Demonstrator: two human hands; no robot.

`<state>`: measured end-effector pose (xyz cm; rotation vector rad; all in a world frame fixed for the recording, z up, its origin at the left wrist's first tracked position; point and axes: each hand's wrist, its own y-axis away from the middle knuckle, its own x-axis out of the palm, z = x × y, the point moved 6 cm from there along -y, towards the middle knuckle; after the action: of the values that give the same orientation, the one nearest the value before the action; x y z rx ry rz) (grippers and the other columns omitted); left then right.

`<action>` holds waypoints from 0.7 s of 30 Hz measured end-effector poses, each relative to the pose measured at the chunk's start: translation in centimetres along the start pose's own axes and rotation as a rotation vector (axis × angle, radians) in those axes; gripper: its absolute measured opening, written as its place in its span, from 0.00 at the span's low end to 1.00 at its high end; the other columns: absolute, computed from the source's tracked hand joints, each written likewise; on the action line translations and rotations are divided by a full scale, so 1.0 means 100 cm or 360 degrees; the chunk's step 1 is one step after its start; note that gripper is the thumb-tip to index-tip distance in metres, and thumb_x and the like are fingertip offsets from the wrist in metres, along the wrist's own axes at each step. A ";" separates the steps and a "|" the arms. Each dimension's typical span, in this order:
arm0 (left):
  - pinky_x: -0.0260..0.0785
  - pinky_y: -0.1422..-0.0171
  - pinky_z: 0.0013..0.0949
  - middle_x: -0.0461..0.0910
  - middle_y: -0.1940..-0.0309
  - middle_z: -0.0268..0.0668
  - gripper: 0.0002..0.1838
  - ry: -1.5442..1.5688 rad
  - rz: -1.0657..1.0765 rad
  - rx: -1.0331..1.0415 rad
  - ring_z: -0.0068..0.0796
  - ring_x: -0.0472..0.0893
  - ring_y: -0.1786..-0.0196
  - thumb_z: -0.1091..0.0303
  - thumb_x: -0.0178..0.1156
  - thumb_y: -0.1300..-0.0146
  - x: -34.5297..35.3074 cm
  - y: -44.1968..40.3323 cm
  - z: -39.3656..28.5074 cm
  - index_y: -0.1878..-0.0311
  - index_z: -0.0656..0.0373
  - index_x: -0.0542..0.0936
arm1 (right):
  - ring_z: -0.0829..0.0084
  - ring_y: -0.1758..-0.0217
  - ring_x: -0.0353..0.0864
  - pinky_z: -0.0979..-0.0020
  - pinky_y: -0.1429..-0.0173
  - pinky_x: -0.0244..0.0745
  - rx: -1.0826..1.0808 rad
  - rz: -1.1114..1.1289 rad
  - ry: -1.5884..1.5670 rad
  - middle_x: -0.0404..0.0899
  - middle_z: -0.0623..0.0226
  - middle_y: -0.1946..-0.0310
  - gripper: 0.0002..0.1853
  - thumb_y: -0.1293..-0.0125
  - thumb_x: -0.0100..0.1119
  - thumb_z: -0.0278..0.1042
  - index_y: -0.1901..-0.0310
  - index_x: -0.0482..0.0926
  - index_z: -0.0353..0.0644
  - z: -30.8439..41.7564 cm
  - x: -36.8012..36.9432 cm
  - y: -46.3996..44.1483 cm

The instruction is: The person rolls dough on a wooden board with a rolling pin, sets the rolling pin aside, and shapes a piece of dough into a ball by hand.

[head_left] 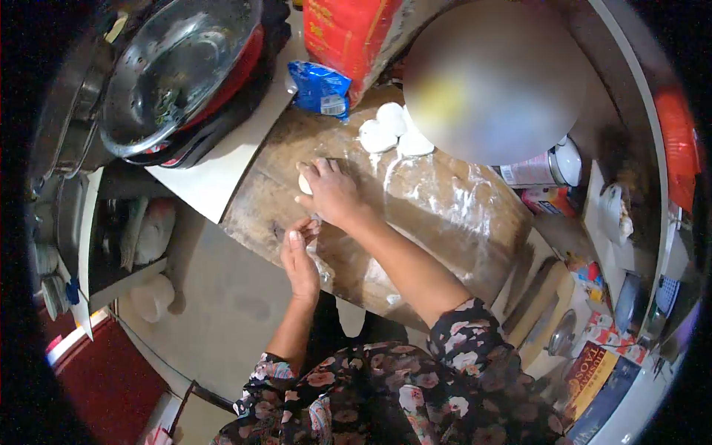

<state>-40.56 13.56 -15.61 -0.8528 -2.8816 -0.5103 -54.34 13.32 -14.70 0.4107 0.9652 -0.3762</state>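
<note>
Indoors, white powder (475,204) streaks the wooden board (300,137).

R arm reaches fwd & across twd the L, R forearm (404,263) on a long diagonal, wrist approx. straight, w/ R hand (334,194) palm-down, fingers bent & curving down, thumb held apart from them & pointing L. L arm sits closer to the body, L forearm (291,330) pointing nearly straight fwd, w/ L hand (300,259) nearer the torso (371,397) than the R, its fingers half-curled, thumb raised alongside. Both hands bare & v. close tog.; can't tell if L fingertips touch R palm.
</note>
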 end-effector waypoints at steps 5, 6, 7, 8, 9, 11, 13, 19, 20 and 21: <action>0.62 0.45 0.32 0.74 0.62 0.37 0.21 -0.0006 0.0230 -0.0077 0.26 0.72 0.56 0.58 0.40 0.31 0.027 0.011 0.013 0.52 0.68 0.71 | 0.55 0.44 0.63 0.56 0.44 0.62 0.0113 -0.0632 0.0320 0.64 0.54 0.46 0.27 0.47 0.59 0.44 0.47 0.69 0.43 -0.079 -0.052 0.017; 0.62 0.45 0.32 0.74 0.62 0.37 0.21 -0.0021 0.0246 -0.0077 0.26 0.72 0.56 0.58 0.40 0.31 0.033 0.013 0.016 0.52 0.68 0.71 | 0.54 0.45 0.64 0.56 0.44 0.62 0.0290 -0.0639 0.0389 0.63 0.53 0.45 0.26 0.47 0.59 0.44 0.47 0.69 0.43 -0.100 -0.068 0.019; 0.62 0.45 0.31 0.74 0.63 0.36 0.19 -0.0061 0.0333 -0.0110 0.25 0.71 0.56 0.59 0.41 0.32 0.042 0.015 0.020 0.52 0.67 0.71 | 0.53 0.46 0.65 0.57 0.44 0.63 0.0278 -0.0743 0.0510 0.64 0.53 0.46 0.26 0.47 0.59 0.44 0.47 0.69 0.43 -0.117 -0.082 0.021; 0.62 0.46 0.30 0.74 0.63 0.35 0.18 -0.0105 0.0422 -0.0141 0.25 0.71 0.56 0.60 0.42 0.32 0.051 0.018 0.023 0.53 0.66 0.72 | 0.52 0.47 0.66 0.58 0.45 0.64 0.0271 -0.0847 0.0629 0.64 0.54 0.46 0.26 0.47 0.59 0.43 0.47 0.69 0.43 -0.131 -0.092 0.022; 0.62 0.48 0.28 0.74 0.64 0.35 0.16 -0.0118 0.0490 -0.0090 0.24 0.71 0.57 0.62 0.44 0.33 0.062 0.019 0.019 0.54 0.66 0.73 | 0.52 0.47 0.66 0.58 0.45 0.64 0.0302 -0.0863 0.0608 0.64 0.54 0.46 0.26 0.47 0.59 0.43 0.47 0.69 0.43 -0.147 -0.093 0.022; 0.62 0.49 0.27 0.74 0.64 0.35 0.16 -0.0260 0.0578 -0.0093 0.24 0.71 0.58 0.63 0.44 0.33 0.077 0.022 0.017 0.54 0.66 0.73 | 0.51 0.49 0.67 0.59 0.48 0.67 0.0502 -0.0747 0.0646 0.66 0.52 0.49 0.26 0.47 0.58 0.42 0.47 0.68 0.43 -0.169 -0.088 0.023; 0.63 0.52 0.26 0.75 0.64 0.35 0.15 -0.0350 0.0651 -0.0139 0.23 0.72 0.59 0.63 0.45 0.33 0.088 0.023 0.024 0.53 0.66 0.73 | 0.51 0.49 0.67 0.59 0.49 0.69 0.0550 -0.0639 0.0518 0.66 0.52 0.50 0.25 0.47 0.58 0.42 0.48 0.68 0.43 -0.174 -0.079 0.031; 0.62 0.51 0.25 0.74 0.64 0.32 0.14 -0.0383 0.0827 -0.0229 0.22 0.71 0.58 0.64 0.44 0.33 0.110 0.025 0.038 0.54 0.65 0.73 | 0.55 0.51 0.68 0.56 0.53 0.69 0.0704 -0.0585 0.0449 0.67 0.56 0.52 0.19 0.49 0.58 0.41 0.54 0.72 0.48 -0.151 -0.050 0.099; 0.63 0.53 0.24 0.72 0.67 0.30 0.14 -0.0396 0.0785 -0.0259 0.19 0.69 0.61 0.64 0.46 0.34 0.112 0.024 0.036 0.53 0.64 0.73 | 0.57 0.51 0.68 0.55 0.53 0.69 0.0662 -0.0634 0.0482 0.68 0.58 0.52 0.19 0.50 0.59 0.42 0.55 0.72 0.50 -0.142 -0.047 0.116; 0.64 0.50 0.29 0.73 0.61 0.36 0.16 -0.0563 0.0869 -0.0069 0.27 0.72 0.57 0.65 0.47 0.35 0.111 0.020 0.044 0.50 0.65 0.71 | 0.57 0.51 0.68 0.55 0.53 0.69 0.0718 -0.0643 0.0493 0.68 0.58 0.52 0.19 0.50 0.59 0.42 0.55 0.72 0.50 -0.139 -0.042 0.132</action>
<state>-48.77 22.38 -17.15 -1.8164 -2.7316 -0.3895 -59.99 32.11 -15.90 0.6988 1.2708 -0.9262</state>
